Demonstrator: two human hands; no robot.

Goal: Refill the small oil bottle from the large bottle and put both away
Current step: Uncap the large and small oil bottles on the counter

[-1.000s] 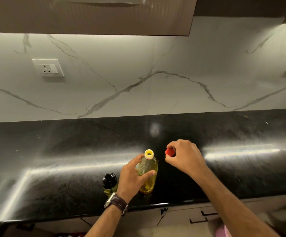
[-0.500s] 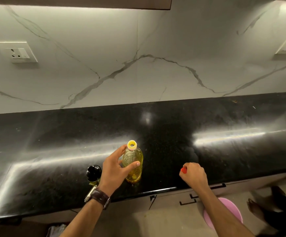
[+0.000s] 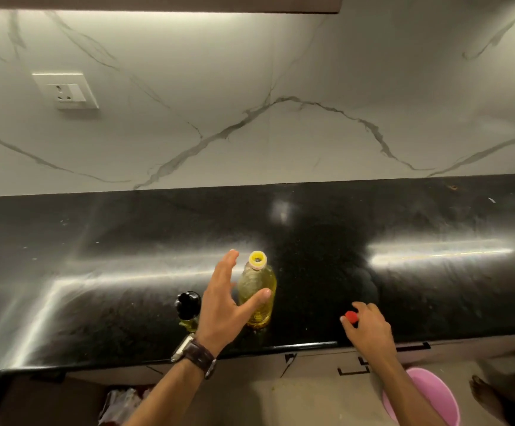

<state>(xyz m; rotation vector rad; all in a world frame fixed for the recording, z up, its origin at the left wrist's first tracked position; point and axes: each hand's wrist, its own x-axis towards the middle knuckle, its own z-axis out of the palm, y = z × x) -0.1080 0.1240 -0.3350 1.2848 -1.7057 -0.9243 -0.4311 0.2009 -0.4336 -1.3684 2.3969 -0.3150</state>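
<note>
The large oil bottle (image 3: 257, 290) stands upright near the front edge of the black countertop (image 3: 127, 272), its yellow mouth uncapped. My left hand (image 3: 224, 305) is beside it with fingers spread and stretched out; the thumb lies across the bottle's front. The small bottle (image 3: 188, 304), with a black top and yellowish body, stands just left of that hand, partly hidden by it. My right hand (image 3: 370, 329) rests low on the counter to the right, its fingertips closed on the red cap (image 3: 351, 317).
A marble wall with a white socket (image 3: 65, 91) rises behind the counter. Below the front edge are drawers with black handles (image 3: 413, 347). A pink bucket (image 3: 431, 395) and a person's bare foot (image 3: 490, 392) are on the floor at the right.
My right hand carried the red cap from beside the bottle's mouth down to the counter on the right. My left hand's fingers have opened away from the large bottle.
</note>
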